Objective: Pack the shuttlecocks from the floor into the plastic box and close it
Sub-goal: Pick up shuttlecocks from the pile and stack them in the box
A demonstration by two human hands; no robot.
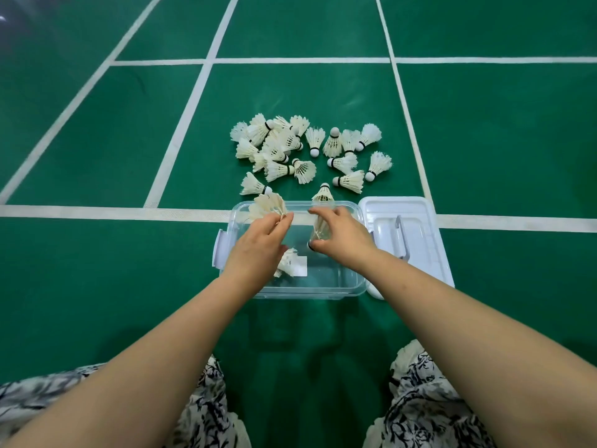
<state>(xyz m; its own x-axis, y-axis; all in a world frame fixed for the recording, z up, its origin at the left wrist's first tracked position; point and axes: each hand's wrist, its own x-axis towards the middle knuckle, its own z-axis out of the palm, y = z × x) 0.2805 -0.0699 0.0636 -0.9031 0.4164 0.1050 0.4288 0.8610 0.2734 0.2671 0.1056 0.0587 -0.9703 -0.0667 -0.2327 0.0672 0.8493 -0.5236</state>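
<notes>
Both hands were held over the open plastic box (352, 279) on the floor (97, 270). The left hand (258, 247) was pinched shut on a shuttlecock (267, 206) by its stem end, feathers fanned away over the far rim. The right hand (342, 234) was closed on a second shuttlecock (320, 229), long axis roughly upright, cork down inside the box. One shuttlecock (289, 261) was already lying in the box, just under the left hand. The remaining pile (303, 150) was left on the floor just beyond the box, nearly centred, so neither hand was clearly nearer. The lid (407, 227) was lying beside the box on the right, possibly touching it; that edge was partly hidden.
</notes>
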